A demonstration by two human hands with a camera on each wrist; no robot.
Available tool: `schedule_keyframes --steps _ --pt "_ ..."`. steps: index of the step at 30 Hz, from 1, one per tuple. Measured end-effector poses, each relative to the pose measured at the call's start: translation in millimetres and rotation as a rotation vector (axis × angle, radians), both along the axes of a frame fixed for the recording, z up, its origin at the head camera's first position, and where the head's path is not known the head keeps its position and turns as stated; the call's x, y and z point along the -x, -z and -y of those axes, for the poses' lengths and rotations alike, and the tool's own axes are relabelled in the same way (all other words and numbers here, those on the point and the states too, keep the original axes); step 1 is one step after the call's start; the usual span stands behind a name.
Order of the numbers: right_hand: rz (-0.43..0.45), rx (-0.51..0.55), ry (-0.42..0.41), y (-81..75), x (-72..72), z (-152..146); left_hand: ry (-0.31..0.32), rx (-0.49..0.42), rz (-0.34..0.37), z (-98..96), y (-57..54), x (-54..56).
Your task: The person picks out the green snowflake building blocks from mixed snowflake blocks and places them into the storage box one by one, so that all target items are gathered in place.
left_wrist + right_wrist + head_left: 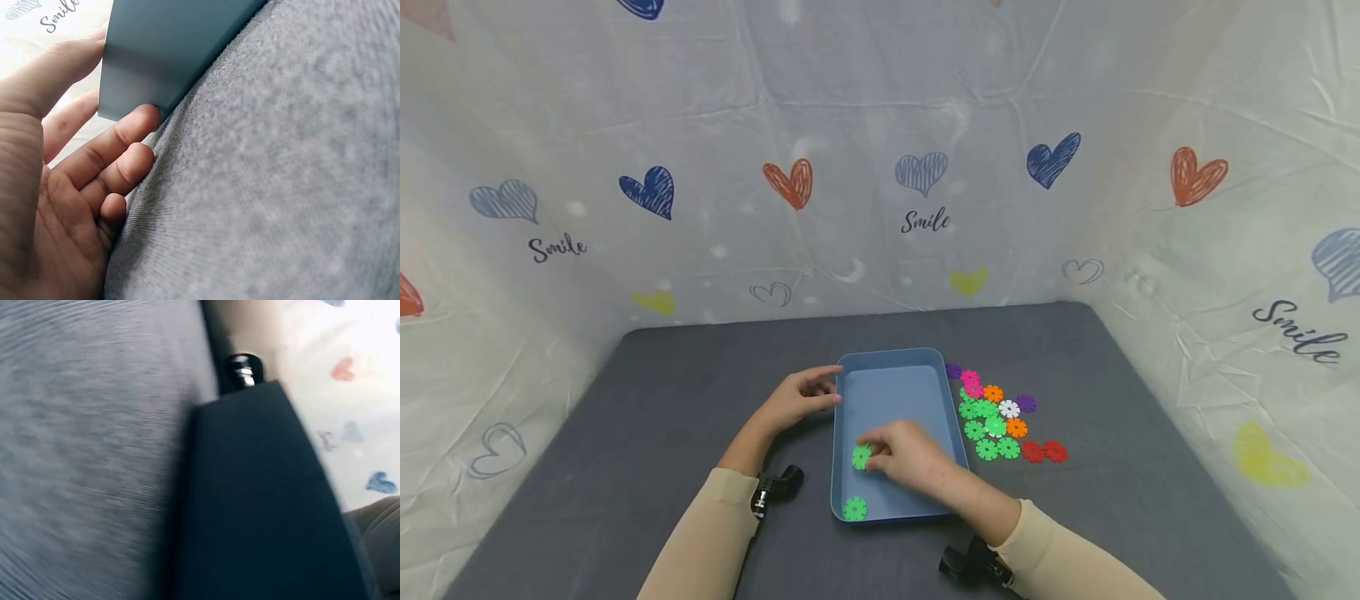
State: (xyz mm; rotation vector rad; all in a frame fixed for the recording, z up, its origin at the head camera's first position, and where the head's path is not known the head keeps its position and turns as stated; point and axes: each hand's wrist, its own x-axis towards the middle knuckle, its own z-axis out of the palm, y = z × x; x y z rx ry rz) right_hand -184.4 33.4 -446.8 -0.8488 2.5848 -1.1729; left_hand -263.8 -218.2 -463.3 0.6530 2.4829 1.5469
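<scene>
My right hand (910,454) pinches a green notched plastic disc (860,457) between thumb and fingers, over the left half of a shallow blue tray (887,392). Another green disc (854,509) lies in the tray's near left corner. At the tray's left side is my left hand (796,398), its fingers loosely bent with the tips at the outer wall. The left wrist view shows those fingertips (145,119) right against the tray wall (140,69). In the right wrist view the tray's dark outer side (262,494) blocks sight of most of the right hand.
Right of the tray lies a loose spread of notched discs: several green ones (986,449), pink (970,378), orange (1017,427), white (1009,408), purple (1026,403) and red (1055,451). A dark grey cloth (715,358) covers the table. Heart-printed curtain (850,250) encloses its back and sides.
</scene>
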Motion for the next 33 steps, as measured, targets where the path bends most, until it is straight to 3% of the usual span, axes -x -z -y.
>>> schedule_keyframes --steps 8,15,18,25,33 --pt "-0.092 -0.149 -0.061 16.1 -7.6 12 0.013 0.006 -0.012 0.1 0.2 2.2" --pt "-0.132 -0.185 -0.063 20.0 -7.5 14 -0.007 0.02 -0.013 8.1 27.8 20.6" --pt "-0.109 -0.174 -0.059 17.9 -6.6 12 -0.01 0.006 -0.008 8.8 31.8 20.9" --pt "-0.065 -0.081 -0.055 -5.8 3.3 -5 -0.02 -0.01 -0.018 9.3 34.7 19.1" --pt "-0.163 0.033 0.073 -34.7 27.7 -48 -0.033 -0.012 -0.041 8.0 34.0 20.6"
